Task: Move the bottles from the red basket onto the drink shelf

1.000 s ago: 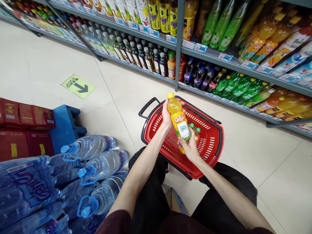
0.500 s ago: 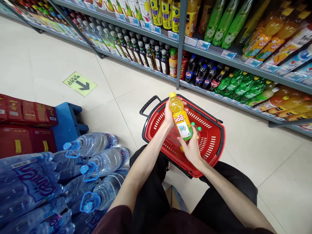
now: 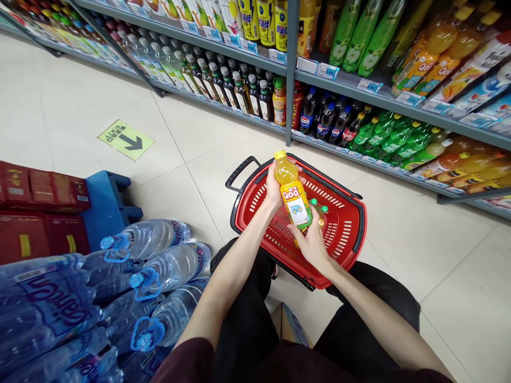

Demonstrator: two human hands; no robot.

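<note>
Both hands hold a yellow juice bottle (image 3: 293,187) with a yellow cap, tilted slightly, its printed label facing me. My left hand (image 3: 273,183) is wrapped around its upper part from the left. At the base, my right hand (image 3: 313,239) grips it from the right, thumb across the lower front. Directly beneath the bottle is a red shopping basket (image 3: 348,234) with slotted sides and a black rim. Green-capped bottles (image 3: 319,206) lie inside it, partly hidden by the bottle and my right hand. The basket's black handle (image 3: 242,173) sticks out to the left.
Ahead runs a drinks shelf (image 3: 291,101) filled with bottles and cartons. Large water bottles (image 3: 171,263) are stacked at my left, with red boxes (image 3: 43,186) and a blue pallet (image 3: 106,197) behind. A yellow-green arrow sign (image 3: 125,139) is on the tiled floor.
The view has shifted slightly, so the shelves and floor sign appear a little further left. Both hands keep the same hold on the juice bottle over the basket.
</note>
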